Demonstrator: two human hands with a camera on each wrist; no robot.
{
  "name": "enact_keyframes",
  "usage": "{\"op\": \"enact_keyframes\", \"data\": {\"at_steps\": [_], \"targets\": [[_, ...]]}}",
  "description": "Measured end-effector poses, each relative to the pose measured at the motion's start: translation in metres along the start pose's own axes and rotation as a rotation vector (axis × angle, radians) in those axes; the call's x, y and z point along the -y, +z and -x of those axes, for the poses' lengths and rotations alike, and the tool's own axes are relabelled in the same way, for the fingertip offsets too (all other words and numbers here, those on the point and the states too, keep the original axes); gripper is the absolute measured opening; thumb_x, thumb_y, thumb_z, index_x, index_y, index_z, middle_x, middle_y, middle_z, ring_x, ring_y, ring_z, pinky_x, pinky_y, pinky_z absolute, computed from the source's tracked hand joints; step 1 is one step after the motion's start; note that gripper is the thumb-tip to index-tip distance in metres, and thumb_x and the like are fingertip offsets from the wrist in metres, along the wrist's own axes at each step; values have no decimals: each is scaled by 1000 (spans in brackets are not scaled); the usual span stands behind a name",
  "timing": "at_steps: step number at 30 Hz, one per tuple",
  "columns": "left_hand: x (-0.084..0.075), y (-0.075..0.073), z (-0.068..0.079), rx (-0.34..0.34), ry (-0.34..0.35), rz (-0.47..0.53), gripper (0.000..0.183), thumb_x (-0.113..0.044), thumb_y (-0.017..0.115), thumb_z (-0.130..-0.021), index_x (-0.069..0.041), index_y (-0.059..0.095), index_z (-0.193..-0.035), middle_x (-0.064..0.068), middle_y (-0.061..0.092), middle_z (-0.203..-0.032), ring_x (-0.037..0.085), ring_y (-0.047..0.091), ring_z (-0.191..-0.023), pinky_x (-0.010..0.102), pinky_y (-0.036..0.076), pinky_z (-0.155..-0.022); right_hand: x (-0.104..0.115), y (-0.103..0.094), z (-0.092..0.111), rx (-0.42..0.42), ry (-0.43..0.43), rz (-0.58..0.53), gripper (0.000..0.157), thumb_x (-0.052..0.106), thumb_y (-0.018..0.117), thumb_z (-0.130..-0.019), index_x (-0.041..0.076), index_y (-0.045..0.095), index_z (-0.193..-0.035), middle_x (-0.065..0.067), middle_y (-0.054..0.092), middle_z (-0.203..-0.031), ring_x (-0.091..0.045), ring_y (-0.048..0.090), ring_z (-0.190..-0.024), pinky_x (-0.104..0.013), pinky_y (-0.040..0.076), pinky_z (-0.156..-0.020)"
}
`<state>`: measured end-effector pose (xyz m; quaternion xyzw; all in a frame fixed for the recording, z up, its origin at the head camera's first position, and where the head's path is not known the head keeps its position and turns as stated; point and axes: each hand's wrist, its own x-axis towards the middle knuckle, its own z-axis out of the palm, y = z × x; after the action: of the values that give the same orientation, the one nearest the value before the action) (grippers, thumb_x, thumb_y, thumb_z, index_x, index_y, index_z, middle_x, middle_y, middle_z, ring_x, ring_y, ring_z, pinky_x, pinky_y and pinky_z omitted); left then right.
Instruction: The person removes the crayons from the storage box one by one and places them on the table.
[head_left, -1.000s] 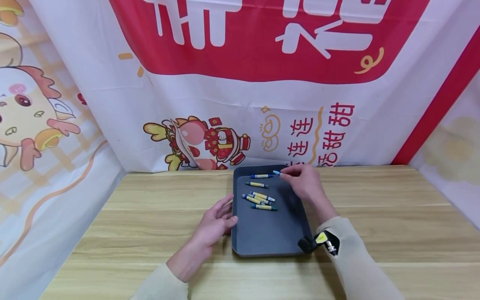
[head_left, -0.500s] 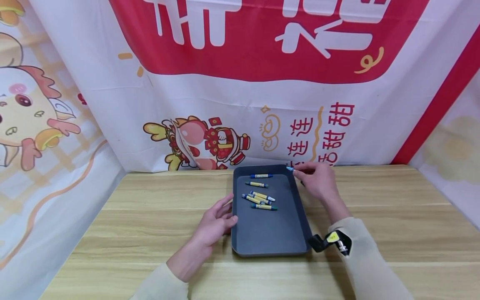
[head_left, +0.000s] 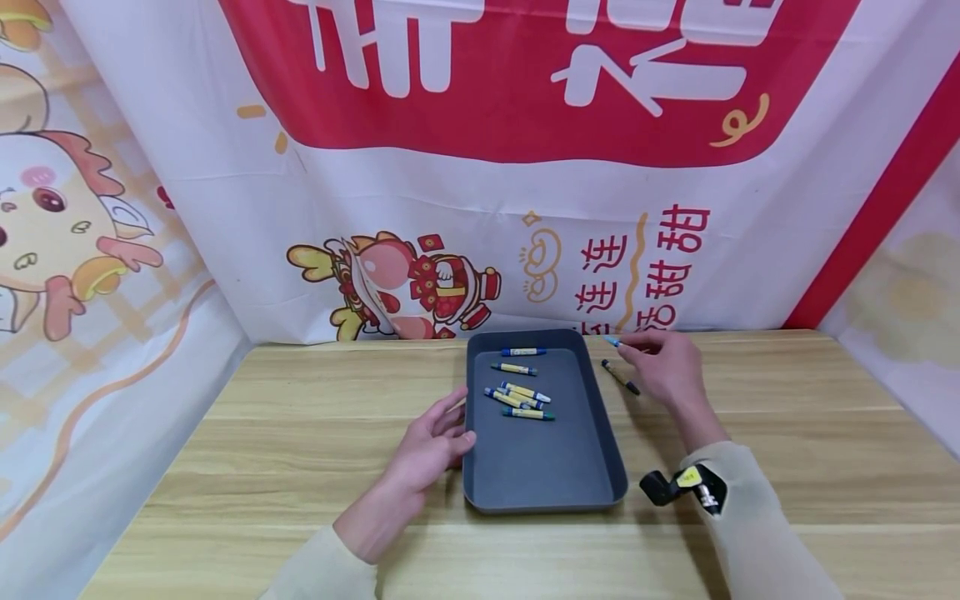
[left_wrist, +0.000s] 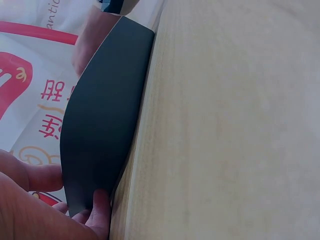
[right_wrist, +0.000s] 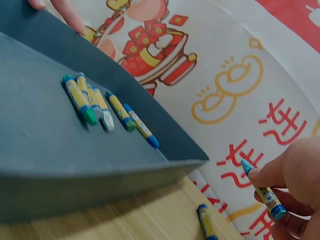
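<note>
My right hand (head_left: 663,367) pinches a crayon (right_wrist: 265,190) with a light-blue tip and a yellow-and-blue wrapper. It is above the table, just right of the tray's far corner. Below it on the wood lies another crayon (head_left: 620,377) with dark ends. My left hand (head_left: 435,437) holds the left side of the dark grey tray (head_left: 547,475); its thumb is at the rim and fingers lie against the outer wall, as the left wrist view shows. Inside the tray, several crayons (head_left: 528,414) with yellow wrappers lie grouped, with a green-ended crayon (head_left: 514,369) and a blue crayon (head_left: 523,352) farther back.
The tray sits on a light wooden table (head_left: 315,433), its far end near the back edge. Behind hangs a white cloth (head_left: 420,200) with red printing and cartoon figures. A small black camera (head_left: 660,487) is worn on the right wrist.
My right hand has moved right with the light-blue crayon, from over the tray to beyond its right rim. The dark-ended crayon on the table has come into view. The left hand stays put.
</note>
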<state>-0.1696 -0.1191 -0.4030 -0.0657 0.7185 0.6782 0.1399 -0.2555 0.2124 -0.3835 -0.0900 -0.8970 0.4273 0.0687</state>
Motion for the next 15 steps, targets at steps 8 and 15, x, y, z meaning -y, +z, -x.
{"op": "enact_keyframes", "data": {"at_steps": [8,15], "targets": [[0,0,0,0,-1,-4,70,0,62,-101,-24,42,-164,15,45,-167,37,52,-148,53,47,-120,-15,-4,-5,-34,17,14,29,25,71,-102,10,78,-125,-16,77,-122,-29,65,-108,-32,49,-82],[0,0,-1,0,2,-6,71,-1,63,-101,-25,42,-164,16,46,-167,37,53,-147,53,47,-120,-26,-8,-7,-11,67,-2,27,22,69,-103,10,76,-126,-18,75,-126,-30,61,-110,-33,49,-83]]}}
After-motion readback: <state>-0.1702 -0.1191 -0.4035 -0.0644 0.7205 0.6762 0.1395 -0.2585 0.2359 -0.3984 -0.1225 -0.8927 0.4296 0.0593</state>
